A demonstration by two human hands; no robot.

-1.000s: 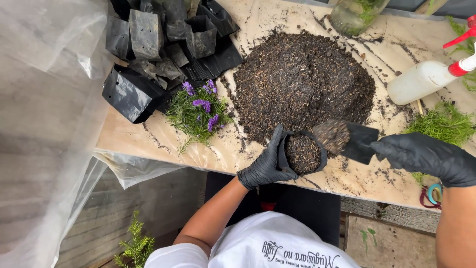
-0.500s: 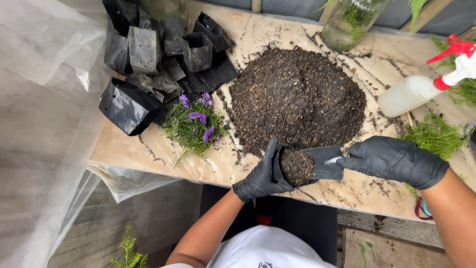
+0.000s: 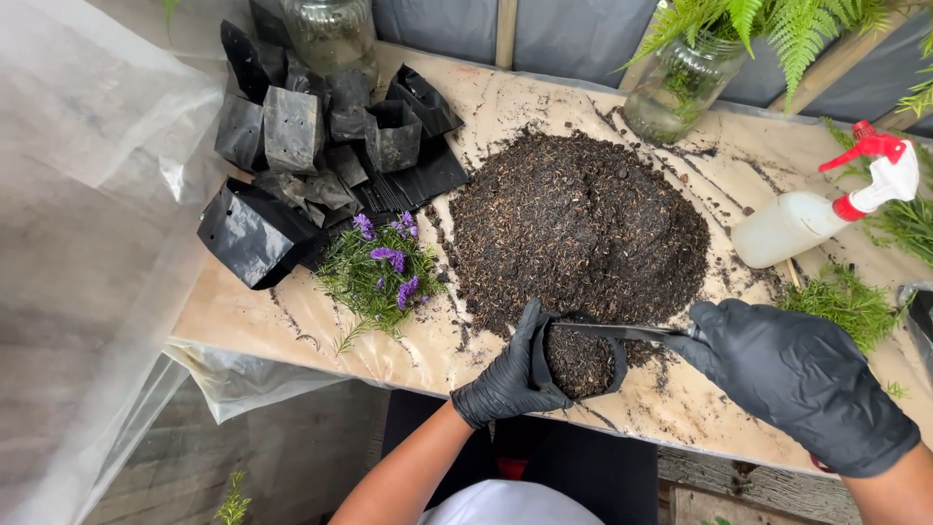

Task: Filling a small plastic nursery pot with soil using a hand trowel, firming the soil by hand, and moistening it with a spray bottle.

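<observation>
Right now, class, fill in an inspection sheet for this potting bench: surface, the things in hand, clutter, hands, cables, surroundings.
Surface: table under a pale sheet, streaked with spilled soil.
Things in hand: small black grow bag, nearly full of soil; flat dark scoop laid over its mouth; soil heap just behind.
Clutter: empty black grow bags piled at the back left; purple-flowered cuttings; white spray bottle with red trigger, lying down; two glass jars; green sprigs.
Hands: left hand, black-gloved, wraps the bag; right hand, black-gloved, grips the scoop's handle.
Cables: nothing seen.
Surroundings: clear plastic sheeting at left; fern fronds above; plank floor below.
</observation>
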